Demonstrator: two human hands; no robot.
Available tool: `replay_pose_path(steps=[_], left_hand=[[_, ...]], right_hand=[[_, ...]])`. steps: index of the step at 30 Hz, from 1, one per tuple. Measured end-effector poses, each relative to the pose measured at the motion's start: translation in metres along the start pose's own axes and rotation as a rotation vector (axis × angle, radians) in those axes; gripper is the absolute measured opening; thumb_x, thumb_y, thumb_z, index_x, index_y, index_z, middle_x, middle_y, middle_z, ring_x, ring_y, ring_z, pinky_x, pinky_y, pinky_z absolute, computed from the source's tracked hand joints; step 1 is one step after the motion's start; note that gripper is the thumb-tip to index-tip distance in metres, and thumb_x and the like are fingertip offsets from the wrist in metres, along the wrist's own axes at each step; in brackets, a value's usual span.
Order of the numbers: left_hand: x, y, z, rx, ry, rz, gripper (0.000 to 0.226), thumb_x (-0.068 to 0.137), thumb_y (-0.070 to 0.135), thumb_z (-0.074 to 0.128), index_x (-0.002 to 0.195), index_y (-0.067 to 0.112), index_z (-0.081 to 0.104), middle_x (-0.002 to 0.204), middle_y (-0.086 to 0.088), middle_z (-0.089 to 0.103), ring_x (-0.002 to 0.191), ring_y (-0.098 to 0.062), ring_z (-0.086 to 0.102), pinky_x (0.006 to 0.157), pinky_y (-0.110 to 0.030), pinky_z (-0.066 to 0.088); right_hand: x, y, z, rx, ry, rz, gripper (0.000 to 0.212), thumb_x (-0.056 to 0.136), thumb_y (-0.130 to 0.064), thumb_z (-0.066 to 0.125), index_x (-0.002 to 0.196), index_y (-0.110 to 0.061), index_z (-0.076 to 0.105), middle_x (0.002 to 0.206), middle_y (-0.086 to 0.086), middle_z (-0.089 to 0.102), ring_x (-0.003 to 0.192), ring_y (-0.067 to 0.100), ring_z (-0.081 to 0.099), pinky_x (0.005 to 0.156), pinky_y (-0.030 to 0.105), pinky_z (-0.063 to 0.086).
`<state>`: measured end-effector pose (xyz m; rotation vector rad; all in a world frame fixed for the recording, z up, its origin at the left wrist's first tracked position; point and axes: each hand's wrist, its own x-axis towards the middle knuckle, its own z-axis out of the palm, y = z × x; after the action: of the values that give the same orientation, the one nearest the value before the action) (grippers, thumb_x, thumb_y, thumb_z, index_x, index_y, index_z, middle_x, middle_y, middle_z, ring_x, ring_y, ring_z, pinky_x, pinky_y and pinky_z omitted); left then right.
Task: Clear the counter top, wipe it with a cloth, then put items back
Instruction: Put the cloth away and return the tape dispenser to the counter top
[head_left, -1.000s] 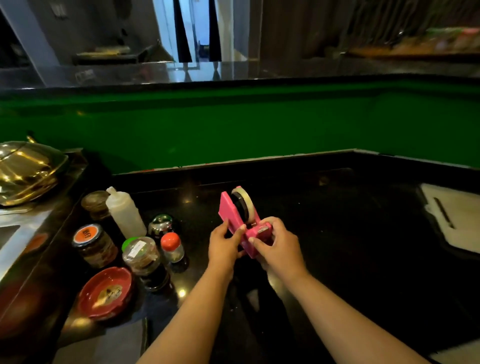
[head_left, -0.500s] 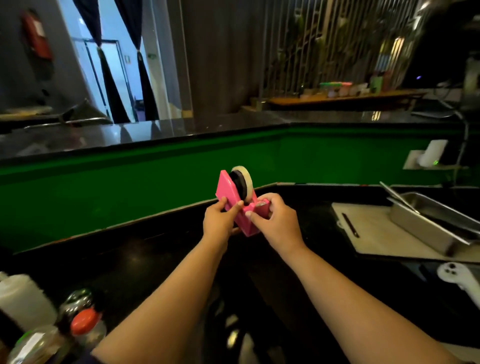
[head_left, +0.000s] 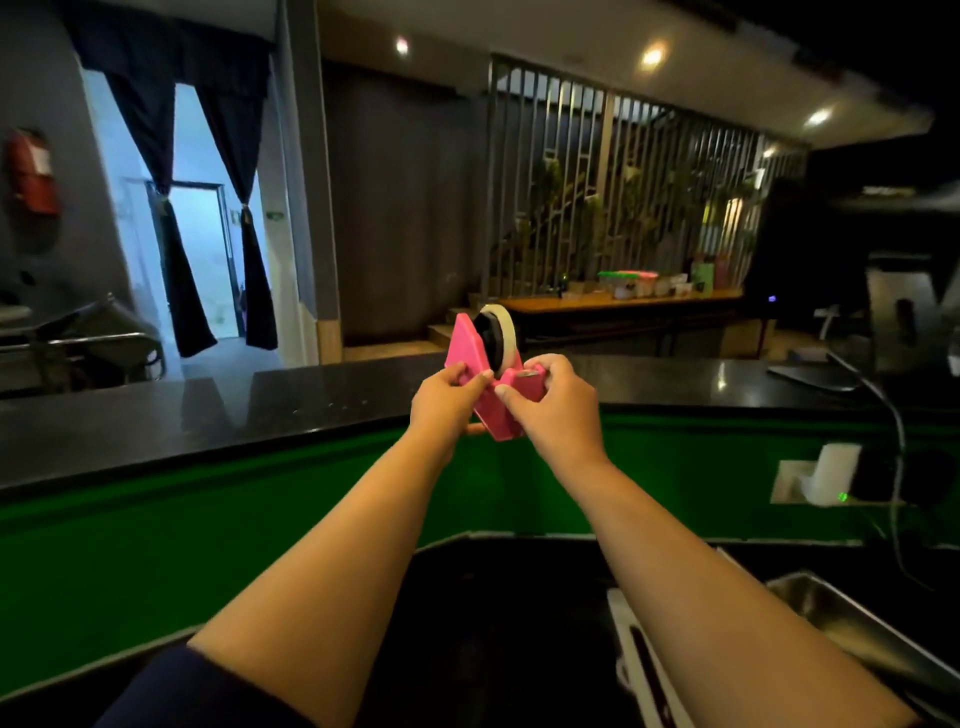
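A pink tape dispenser (head_left: 470, 348) with a pale roll of tape on its black wheel is held up in the air, level with the raised black bar top (head_left: 218, 415). My left hand (head_left: 448, 402) grips its left side, thumb on the near face. My right hand (head_left: 553, 408) grips its lower right end, by the cutter. Both arms stretch forward over the lower black counter (head_left: 498, 613), which shows only at the bottom of the view.
A green panel (head_left: 156, 551) rises behind the lower counter up to the bar top. At lower right lie a white cutting board (head_left: 631, 660) and a steel tray (head_left: 852, 618). A cable (head_left: 898, 441) hangs at right beside a white charger (head_left: 826, 473).
Both hands have lifted the dispenser from just above the lower counter up to bar-top height. My view has tilted up and right, so the jars and bottles at left have left the frame.
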<state>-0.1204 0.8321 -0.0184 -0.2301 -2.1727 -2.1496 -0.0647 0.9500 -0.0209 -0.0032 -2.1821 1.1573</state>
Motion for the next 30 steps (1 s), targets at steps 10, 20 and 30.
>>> replay_pose_path(steps=[10, 20, 30], left_hand=[[0.131, -0.026, 0.082, 0.459, -0.118, 0.01, 0.05, 0.103, 0.04, 0.027, 0.147, 0.019, 0.036, 0.149, -0.012, 0.04, 0.134, -0.031, 0.04, 0.113, -0.044, 0.03], [0.185, -0.046, 0.07, 0.904, -0.243, -0.006, 0.047, 0.102, 0.043, 0.015, 0.149, 0.04, 0.018, 0.155, -0.009, 0.03, 0.142, -0.031, 0.027, 0.118, -0.052, 0.006], [0.183, -0.072, 0.044, 1.419, -0.187, 0.143, 0.058, 0.096, 0.061, 0.017, 0.15, 0.038, 0.02, 0.159, 0.009, 0.016, 0.147, -0.022, 0.014, 0.116, -0.059, 0.009]], right_hand=[[0.134, 0.088, 0.0, -0.118, -0.045, 0.084, 0.045, 0.082, -0.037, 0.074, 0.116, -0.015, 0.057, 0.111, 0.002, 0.064, 0.099, 0.019, 0.062, 0.068, 0.024, 0.042], [0.167, 0.117, 0.03, -0.094, -0.063, 0.123, 0.048, 0.081, -0.039, 0.074, 0.118, -0.016, 0.054, 0.115, 0.004, 0.063, 0.1, 0.02, 0.062, 0.069, 0.024, 0.045], [0.175, 0.123, 0.052, -0.089, -0.124, 0.225, 0.068, 0.085, -0.033, 0.071, 0.142, -0.015, 0.037, 0.135, 0.007, 0.054, 0.118, 0.025, 0.057, 0.078, 0.027, 0.044]])
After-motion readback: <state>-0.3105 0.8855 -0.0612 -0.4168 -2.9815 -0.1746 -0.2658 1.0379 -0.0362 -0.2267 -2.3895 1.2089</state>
